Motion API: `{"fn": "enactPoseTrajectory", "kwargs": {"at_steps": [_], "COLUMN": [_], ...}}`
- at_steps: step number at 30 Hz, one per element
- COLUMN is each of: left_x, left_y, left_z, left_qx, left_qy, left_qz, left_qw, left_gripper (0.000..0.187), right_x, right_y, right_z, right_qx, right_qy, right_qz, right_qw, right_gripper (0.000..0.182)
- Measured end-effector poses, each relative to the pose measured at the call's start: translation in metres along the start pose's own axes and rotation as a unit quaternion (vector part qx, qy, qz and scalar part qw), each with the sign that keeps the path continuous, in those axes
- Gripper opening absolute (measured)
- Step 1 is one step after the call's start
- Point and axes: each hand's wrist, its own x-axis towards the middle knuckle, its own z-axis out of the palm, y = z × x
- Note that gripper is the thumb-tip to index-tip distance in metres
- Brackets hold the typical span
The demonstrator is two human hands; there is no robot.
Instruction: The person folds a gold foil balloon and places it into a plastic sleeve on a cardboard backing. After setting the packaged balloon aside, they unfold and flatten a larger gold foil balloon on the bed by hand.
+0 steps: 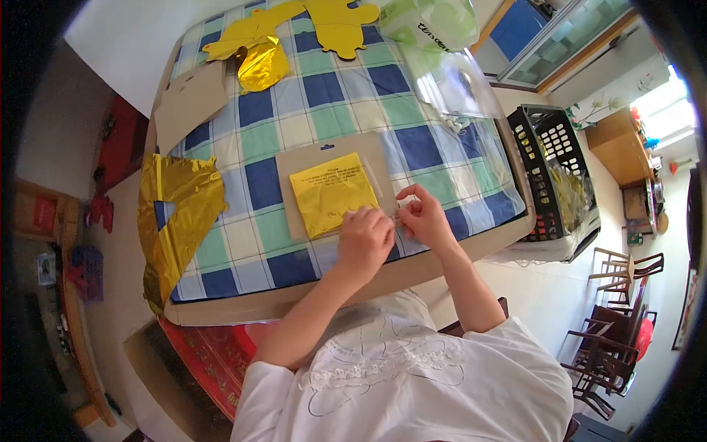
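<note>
A folded yellow foil packet (331, 190) with small dark print lies on a grey-brown cardboard sheet (287, 173) that has a hanger slot at its top. My left hand (367, 239) is closed, with its fingers curled at the packet's lower right corner; anything inside them is hidden. To its right, my right hand (425, 219) has thumb and index finger bent towards each other just beyond the card's edge. Whatever they may pinch is too small to make out. A thin pale strip (374, 175) shows on the card beside the packet.
The checked cloth (265, 184) covers the table. Gold foil (180, 214) and another cardboard piece (193, 103) lie at the left. Yellow foil shapes (339, 26), a green-white bag (434, 22) and clear plastic (460, 85) sit at the back. A black crate (549, 132) stands right.
</note>
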Motion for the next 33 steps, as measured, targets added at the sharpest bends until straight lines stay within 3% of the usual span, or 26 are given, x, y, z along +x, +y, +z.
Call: {"fn": "enactPoseTrajectory", "kwargs": {"at_steps": [1,3,5,6,7,8,10,12,14,15,16,18,19,21,22,24,25,26,27,28,29,33], "left_x": [-0.003,-0.011,-0.011,-0.019,-0.029,-0.043,-0.063,-0.082,-0.152,-0.174,-0.177,-0.167,-0.151,-0.13,-0.118,-0.105,-0.099,-0.095,-0.097,-0.082,-0.082,-0.082], "left_y": [-0.001,-0.004,-0.023,-0.037,-0.054,-0.077,-0.125,-0.167,-0.258,-0.27,-0.267,-0.241,-0.219,-0.176,-0.155,-0.119,-0.093,-0.065,-0.06,-0.036,-0.024,-0.006], "left_z": [-0.012,-0.046,-0.105,-0.133,-0.162,-0.194,-0.27,-0.349,-0.41,-0.413,-0.413,-0.41,-0.402,-0.371,-0.35,-0.279,-0.24,-0.19,-0.159,-0.133,-0.106,-0.066], "left_qx": [-0.128,-0.369,-0.495,-0.483,-0.529,-0.422,-0.324,-0.401,-0.409,-0.015,0.383,0.45,0.483,0.467,0.453,0.33,0.31,0.135,0.102,0.085,0.08,0.054], "left_qy": [-0.022,-0.059,0.0,0.052,0.13,0.182,0.249,0.374,0.386,0.185,-0.057,-0.08,-0.095,0.051,0.126,0.135,0.083,0.095,0.008,-0.064,-0.075,-0.13], "left_qz": [-0.104,-0.306,-0.389,-0.43,-0.407,-0.392,-0.328,-0.265,-0.304,-0.5,-0.577,-0.578,-0.576,-0.523,-0.491,-0.384,-0.316,-0.415,-0.15,-0.049,0.004,-0.025], "left_qw": [0.986,0.876,0.777,0.761,0.733,0.797,0.852,0.793,0.769,0.846,0.719,0.676,0.653,0.711,0.733,0.851,0.893,0.895,0.983,0.993,0.994,0.99], "left_gripper": [0.012,0.016,0.027,0.032,0.036,0.041,0.049,0.045,0.045,0.04,0.035,0.025,0.02,0.014,0.014,0.009,0.008,0.012,0.016,0.015,0.021,0.037], "right_x": [-0.001,-0.002,-0.002,-0.002,-0.004,-0.005,-0.002,0.0,-0.002,-0.003,-0.005,-0.014,-0.016,-0.024,-0.026,-0.029,-0.028,-0.028,-0.03,-0.027,-0.022,-0.001], "right_y": [-0.003,-0.003,-0.001,-0.003,-0.006,-0.008,-0.004,0.002,0.001,0.001,-0.004,-0.016,-0.018,-0.015,-0.013,-0.011,-0.012,-0.012,-0.012,-0.013,-0.016,-0.023], "right_z": [0.0,0.0,-0.002,-0.002,-0.002,-0.002,-0.004,-0.005,-0.005,-0.005,-0.004,-0.002,0.0,0.002,0.004,0.013,0.019,0.026,0.033,0.039,0.047,0.065], "right_qx": [0.0,0.013,0.043,0.041,0.039,0.037,0.021,0.015,0.015,0.014,0.002,-0.023,-0.12,-0.318,-0.32,-0.319,-0.339,-0.358,-0.376,-0.372,-0.367,-0.373], "right_qy": [0.003,-0.001,-0.015,-0.017,-0.017,-0.017,-0.023,-0.025,-0.02,-0.017,-0.008,0.006,0.033,0.078,0.093,0.121,0.097,0.075,0.054,0.049,0.043,0.002], "right_qz": [0.008,0.021,0.028,0.029,0.029,0.03,0.027,0.018,0.008,0.002,0.012,0.035,-0.007,-0.083,-0.126,-0.211,-0.245,-0.277,-0.305,-0.341,-0.377,-0.467], "right_qw": [1.0,1.0,0.999,0.999,0.999,0.999,0.999,0.999,1.0,1.0,1.0,0.999,0.992,0.941,0.935,0.916,0.903,0.889,0.873,0.862,0.849,0.801], "right_gripper": [0.019,0.018,0.017,0.016,0.015,0.014,0.012,0.011,0.01,0.009,0.009,0.01,0.012,0.016,0.019,0.024,0.025,0.026,0.027,0.027,0.028,0.032]}}
